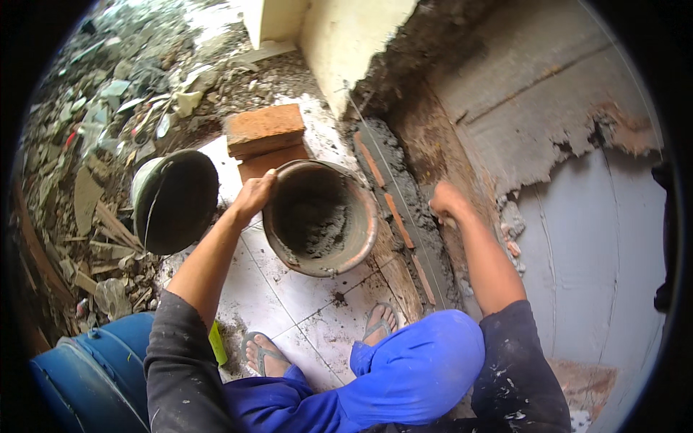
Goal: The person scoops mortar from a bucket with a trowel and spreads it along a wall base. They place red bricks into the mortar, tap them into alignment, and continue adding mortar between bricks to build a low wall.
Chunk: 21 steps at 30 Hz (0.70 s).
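My left hand (256, 195) grips the rim of a bucket (368, 224) that is tilted toward me. Wet grey mortar (317, 227) lies inside it. To the right of the bucket, a row of bricks (398, 220) is bedded in a strip of mortar (390, 148), their thin orange edges showing. Over the right side of this strip my right hand (449, 200) is closed, its fingers curled downward; whatever it may hold is hidden. A taut string (401, 191) runs along the brick row.
Two stacked bricks (266, 130) stand behind the bucket. A second bucket (177, 202) lies tipped at the left, beside heaped rubble (108, 144). A blue drum (94, 375) is at lower left. A broken wall (534, 108) borders the right, and white floor tiles (281, 289) lie underfoot.
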Each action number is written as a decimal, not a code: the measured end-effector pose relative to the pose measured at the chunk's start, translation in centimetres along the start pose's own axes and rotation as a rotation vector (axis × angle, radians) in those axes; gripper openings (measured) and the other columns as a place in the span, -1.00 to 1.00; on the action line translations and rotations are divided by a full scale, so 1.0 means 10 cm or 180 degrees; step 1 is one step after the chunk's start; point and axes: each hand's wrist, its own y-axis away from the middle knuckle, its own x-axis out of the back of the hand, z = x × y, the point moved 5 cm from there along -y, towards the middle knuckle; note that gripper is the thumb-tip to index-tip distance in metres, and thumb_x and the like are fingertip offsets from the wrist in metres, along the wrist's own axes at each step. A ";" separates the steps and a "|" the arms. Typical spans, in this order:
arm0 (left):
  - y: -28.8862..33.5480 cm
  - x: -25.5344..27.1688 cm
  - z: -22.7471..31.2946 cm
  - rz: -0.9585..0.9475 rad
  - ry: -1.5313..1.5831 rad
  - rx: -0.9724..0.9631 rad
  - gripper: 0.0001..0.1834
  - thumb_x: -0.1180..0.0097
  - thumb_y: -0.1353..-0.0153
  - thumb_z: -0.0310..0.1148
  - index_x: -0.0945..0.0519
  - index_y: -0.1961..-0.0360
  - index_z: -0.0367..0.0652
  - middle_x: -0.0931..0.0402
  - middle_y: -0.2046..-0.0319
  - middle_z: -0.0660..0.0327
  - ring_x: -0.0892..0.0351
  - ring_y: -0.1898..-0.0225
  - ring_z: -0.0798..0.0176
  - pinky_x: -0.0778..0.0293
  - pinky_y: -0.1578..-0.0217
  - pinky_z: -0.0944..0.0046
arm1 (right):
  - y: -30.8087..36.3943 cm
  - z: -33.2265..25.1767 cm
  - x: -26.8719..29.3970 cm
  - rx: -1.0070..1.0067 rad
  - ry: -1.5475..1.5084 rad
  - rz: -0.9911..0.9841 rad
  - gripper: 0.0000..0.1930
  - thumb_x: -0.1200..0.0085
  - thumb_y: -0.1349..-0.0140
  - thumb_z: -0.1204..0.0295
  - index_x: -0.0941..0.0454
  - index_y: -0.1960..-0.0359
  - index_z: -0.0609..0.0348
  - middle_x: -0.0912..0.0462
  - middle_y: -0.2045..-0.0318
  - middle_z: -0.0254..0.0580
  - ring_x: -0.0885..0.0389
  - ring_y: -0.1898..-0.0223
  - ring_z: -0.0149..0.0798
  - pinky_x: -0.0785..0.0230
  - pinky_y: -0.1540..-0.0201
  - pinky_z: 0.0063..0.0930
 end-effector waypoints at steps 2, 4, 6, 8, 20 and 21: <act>0.06 -0.02 0.04 0.0028 0.0305 -0.0116 -0.24 0.16 -0.58 0.21 -0.73 -0.09 -0.36 -0.74 0.09 0.02 -0.67 0.05 0.17 -0.52 -0.09 0.17 | -0.31 -0.27 0.33 0.0026 -0.0113 0.0008 -0.87 -0.21 -0.09 0.62 -0.82 0.47 0.28 -0.83 0.41 -0.06 -0.86 0.30 -0.13 -0.67 0.16 -0.25; 0.11 0.00 0.06 0.0095 0.0245 -0.0165 -0.31 0.09 -0.57 0.15 -0.73 -0.10 -0.35 -0.75 0.11 0.05 -0.69 0.08 0.21 -0.55 -0.05 0.20 | -0.54 -0.55 0.67 0.0149 -0.0029 -0.0051 -0.87 -0.19 -0.08 0.63 -0.81 0.46 0.32 -0.84 0.37 -0.03 -0.86 0.31 -0.14 -0.68 0.20 -0.21; 0.12 0.04 0.08 0.0316 0.0100 -0.0260 -0.35 0.03 -0.55 0.11 -0.73 -0.08 -0.34 -0.75 0.15 0.08 -0.69 0.10 0.23 -0.55 -0.03 0.22 | -0.70 -0.75 0.96 -0.0092 -0.0744 0.0051 -0.87 -0.17 -0.14 0.60 -0.76 0.46 0.36 -0.82 0.42 0.01 -0.84 0.39 -0.09 -0.69 0.29 -0.13; 0.11 0.10 0.11 0.0656 -0.0358 -0.0471 -0.47 -0.06 -0.53 0.00 -0.74 -0.01 -0.33 -0.75 0.20 0.11 -0.69 0.14 0.27 -0.57 0.03 0.22 | -0.70 -0.85 1.23 0.0077 -0.1339 0.0759 -0.84 -0.16 -0.23 0.55 -0.73 0.40 0.42 -0.80 0.43 0.09 -0.83 0.43 -0.08 -0.67 0.37 -0.12; 0.03 0.05 0.19 -0.0025 0.0552 0.0053 -0.62 -0.06 -0.58 -0.14 -0.73 0.03 -0.24 -0.72 0.30 0.25 -0.65 0.37 0.40 -0.61 0.31 0.32 | 1.45 -0.94 1.44 0.2581 -0.1179 0.0049 -0.68 -0.30 -0.33 0.28 -0.78 0.10 0.32 -0.84 0.31 -0.14 -0.75 0.30 -0.37 -0.61 0.16 -0.37; 0.05 0.06 0.22 -0.0085 0.0631 0.0133 -0.63 -0.05 -0.59 -0.13 -0.73 0.03 -0.22 -0.72 0.30 0.26 -0.65 0.37 0.41 -0.61 0.31 0.33 | 1.53 -1.07 1.28 0.2888 -0.1088 -0.0337 -0.68 -0.30 -0.33 0.27 -0.78 0.07 0.30 -0.84 0.27 -0.10 -0.77 0.27 -0.32 -0.61 0.14 -0.34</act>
